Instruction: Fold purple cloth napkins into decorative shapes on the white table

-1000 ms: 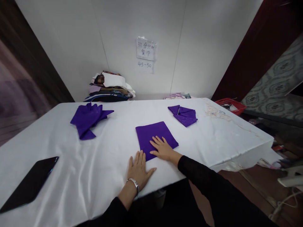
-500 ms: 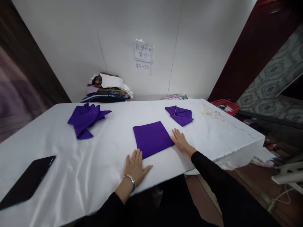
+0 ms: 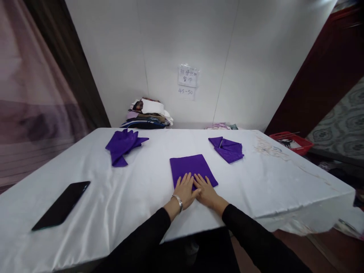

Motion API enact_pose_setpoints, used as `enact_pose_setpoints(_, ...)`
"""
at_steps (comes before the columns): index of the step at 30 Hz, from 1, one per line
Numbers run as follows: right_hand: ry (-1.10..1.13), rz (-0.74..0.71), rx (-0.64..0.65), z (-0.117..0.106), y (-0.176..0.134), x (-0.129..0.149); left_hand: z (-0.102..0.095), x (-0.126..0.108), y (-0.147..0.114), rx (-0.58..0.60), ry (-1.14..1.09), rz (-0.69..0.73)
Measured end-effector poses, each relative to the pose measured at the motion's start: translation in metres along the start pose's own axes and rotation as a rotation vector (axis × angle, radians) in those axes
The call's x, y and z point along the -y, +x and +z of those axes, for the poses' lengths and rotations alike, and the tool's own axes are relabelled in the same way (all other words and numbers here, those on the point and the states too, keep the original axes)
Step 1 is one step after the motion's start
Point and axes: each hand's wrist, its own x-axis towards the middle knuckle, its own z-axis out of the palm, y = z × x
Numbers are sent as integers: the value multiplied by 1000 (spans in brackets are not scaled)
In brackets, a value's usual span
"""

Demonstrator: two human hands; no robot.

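A purple cloth napkin [image 3: 190, 165], folded into a flat square, lies on the white tablecloth [image 3: 153, 182] in front of me. My left hand [image 3: 185, 190] rests on its near edge with the fingers stretched out; a silver bracelet circles the wrist. Beside it, my right hand [image 3: 206, 190] also lies flat on the near part of the napkin, thumbs close together. Neither hand grips anything. Farther back on the left stands a purple napkin folded into a fan shape [image 3: 122, 146]. Back right lies another folded purple napkin [image 3: 227, 149] with pointed corners.
A dark tablet or phone [image 3: 62, 204] lies at the left of the table. Against the wall sit a pile of folded clothes [image 3: 150, 113] and a smaller cloth heap [image 3: 218, 126]. A red basket [image 3: 303, 146] is beyond the right edge. A paper sign [image 3: 187, 79] hangs on the wall.
Both hands have moved from the napkin's near-left corner and right side to the middle of its near edge, side by side. The camera view has shifted left and up.
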Motion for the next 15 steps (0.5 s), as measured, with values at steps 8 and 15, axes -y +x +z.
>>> enact_pose_setpoints(8,14,30,6,0,1,3,18,39,52,56,4,-113)
enact_pose_setpoints(15,9,25,-1,1,-1,2,10,86,79,6,54,-230)
